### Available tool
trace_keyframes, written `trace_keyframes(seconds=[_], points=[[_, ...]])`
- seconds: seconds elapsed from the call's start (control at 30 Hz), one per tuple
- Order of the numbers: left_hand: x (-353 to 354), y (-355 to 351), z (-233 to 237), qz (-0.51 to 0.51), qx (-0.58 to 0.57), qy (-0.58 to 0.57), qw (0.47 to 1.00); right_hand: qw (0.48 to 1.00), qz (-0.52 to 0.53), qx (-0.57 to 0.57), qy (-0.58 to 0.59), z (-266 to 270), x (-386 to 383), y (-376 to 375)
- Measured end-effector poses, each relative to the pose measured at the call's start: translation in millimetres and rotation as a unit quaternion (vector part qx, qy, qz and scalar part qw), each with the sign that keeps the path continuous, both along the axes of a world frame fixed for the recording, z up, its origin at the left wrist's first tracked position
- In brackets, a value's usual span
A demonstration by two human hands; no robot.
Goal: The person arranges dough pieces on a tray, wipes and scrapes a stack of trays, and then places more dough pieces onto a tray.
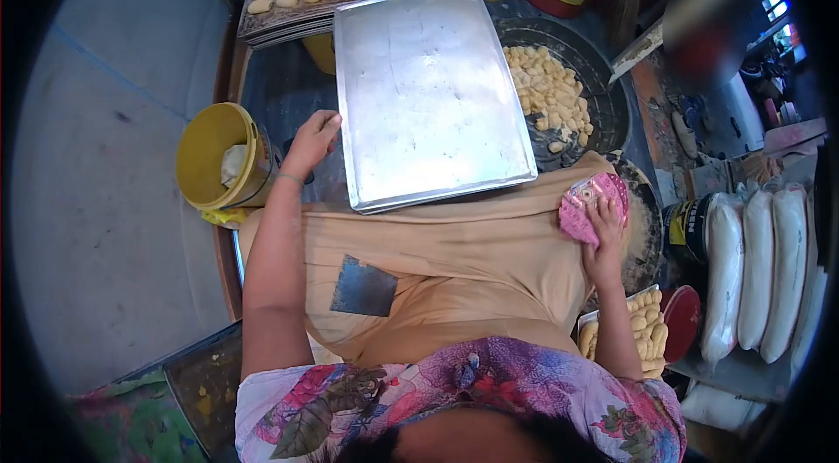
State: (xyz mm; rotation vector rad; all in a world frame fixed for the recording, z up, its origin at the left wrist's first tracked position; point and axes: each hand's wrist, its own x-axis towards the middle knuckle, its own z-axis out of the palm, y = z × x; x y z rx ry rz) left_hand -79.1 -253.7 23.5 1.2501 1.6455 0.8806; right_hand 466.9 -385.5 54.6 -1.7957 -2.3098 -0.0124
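My left hand (315, 145) pinches the metal tray (433, 100) edge, likely to steady it, while my right hand (605, 234) clasps pink cloth (579, 208).

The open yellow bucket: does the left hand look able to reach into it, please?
Probably yes: the yellow bucket stands nearby, its mouth uncovered, though the left hand is at the metal tray.

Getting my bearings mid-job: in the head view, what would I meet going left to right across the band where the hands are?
Yellow bucket → left hand → metal baking tray → pink patterned cloth → tall white plastic-wrapped packs.
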Motion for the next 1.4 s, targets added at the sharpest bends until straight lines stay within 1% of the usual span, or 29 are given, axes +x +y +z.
trace_keyframes(seconds=[0.03, 0.07, 0.1, 0.13, 0.2, 0.27, 0.33, 0.37, 0.43, 0.5, 0.53, 0.6, 0.63, 0.67, 0.7, 0.73, 0.8, 0.87, 0.9, 1.0, 1.07, 1.13, 1.2, 1.23, 1.27, 1.3, 1.33, 1.37, 1.4], points=[[0.6, 2.4, -2.3, 0.002, -0.015, -0.031, 0.999, 0.990, -0.027, 0.014, 0.139, -2.5, -1.9, 5.5], [-0.6, 6.0, -5.6, 0.006, -0.029, -0.063, 0.998, 0.960, -0.051, 0.029, 0.276, -4.1, -4.6, 18.6], [-2.2, 9.5, -7.7, 0.011, -0.043, -0.094, 0.995, 0.910, -0.072, 0.042, 0.407, -2.7, -9.3, 33.9], [-3.4, 12.5, -8.2, 0.019, -0.052, -0.126, 0.990, 0.862, -0.107, 0.001, 0.495, 5.8, -22.3, 45.8], [-3.8, 15.7, -10.3, 0.029, -0.077, -0.187, 0.979, 0.908, 0.055, 0.019, 0.414, 38.9, -81.9, 79.7], [1.3, 18.5, -14.1, 0.039, -0.059, -0.201, 0.977, 0.902, 0.090, -0.015, 0.421, 31.8, -151.7, 111.0], [3.0, 22.8, -17.5, 0.050, -0.046, -0.212, 0.975, 0.919, 0.208, 0.024, 0.333, 11.7, -234.6, 128.5], [2.4, 25.7, -20.4, 0.057, -0.042, -0.216, 0.974, 0.917, 0.242, -0.118, 0.295, 7.7, -268.6, 129.8], [1.5, 32.4, -34.5, 0.066, -0.022, -0.219, 0.973, 0.894, 0.337, -0.225, 0.190, -30.5, -322.2, 119.3], [-2.5, 37.9, -51.9, 0.069, 0.011, -0.216, 0.974, 0.914, 0.362, -0.143, 0.118, -30.8, -316.2, 85.3], [5.1, 27.6, -25.1, 0.063, -0.021, -0.190, 0.979, 0.919, 0.371, -0.108, 0.082, -30.0, -309.7, 74.4], [14.3, 22.9, -4.6, 0.064, -0.038, -0.187, 0.980, 0.930, 0.299, -0.210, 0.048, -13.6, -266.5, 74.5], [16.5, 21.7, -1.4, 0.063, -0.046, -0.185, 0.980, 0.946, 0.239, -0.219, -0.005, -6.9, -242.0, 76.1], [15.0, 23.0, -0.1, 0.057, -0.053, -0.189, 0.979, 0.964, 0.203, -0.173, 0.013, -7.2, -218.6, 76.8], [14.0, 24.1, 1.7, 0.055, -0.055, -0.188, 0.979, 0.960, 0.135, -0.245, 0.004, 15.9, -204.7, 86.0], [13.7, 24.9, 3.4, 0.054, -0.055, -0.187, 0.979, 0.965, 0.088, -0.214, -0.123, 16.9, -190.5, 93.3], [14.0, 23.8, 2.9, 0.046, -0.062, -0.183, 0.980, 0.994, 0.052, -0.081, -0.048, -27.6, -149.4, 132.1], [10.8, 25.5, 3.3, 0.036, -0.065, -0.173, 0.982, 0.997, 0.025, -0.038, -0.057, -29.7, -148.1, 192.4], [9.0, 26.3, 1.5, 0.033, -0.065, -0.186, 0.980, 0.999, 0.019, -0.020, -0.042, -31.5, -154.5, 228.5], [5.1, 25.9, -6.8, 0.030, -0.058, -0.205, 0.977, 0.998, -0.016, 0.052, -0.029, -48.4, -194.6, 349.3], [1.8, 26.9, -8.5, 0.019, -0.052, -0.205, 0.977, 0.996, -0.071, 0.052, -0.031, -42.4, -235.1, 415.1], [2.6, 27.1, -8.1, 0.021, -0.055, -0.214, 0.975, 0.991, -0.123, 0.047, 0.027, -48.7, -279.9, 467.2], [2.0, 26.8, -10.0, 0.016, -0.046, -0.224, 0.973, 0.990, -0.110, -0.079, 0.028, -12.9, -338.5, 461.7], [1.4, 26.3, -10.5, 0.012, -0.042, -0.230, 0.972, 0.994, -0.087, -0.028, 0.055, -17.1, -369.3, 450.6], [1.4, 25.9, -10.5, 0.006, -0.039, -0.218, 0.975, 0.997, -0.037, -0.007, 0.075, -40.6, -399.4, 456.5], [2.0, 23.7, -14.5, 0.004, -0.033, -0.229, 0.973, 0.998, -0.010, 0.020, 0.051, -41.5, -432.5, 433.7], [2.3, 22.5, -20.5, 0.000, -0.025, -0.238, 0.971, 0.996, 0.054, 0.004, 0.068, -56.5, -461.2, 422.9], [1.9, 22.8, -24.7, -0.005, -0.017, -0.245, 0.969, 0.988, 0.112, -0.047, 0.090, -43.5, -484.0, 396.6], [1.6, 22.8, -27.5, -0.009, -0.014, -0.238, 0.971, 0.973, 0.136, -0.106, 0.151, -32.1, -507.0, 369.4]])
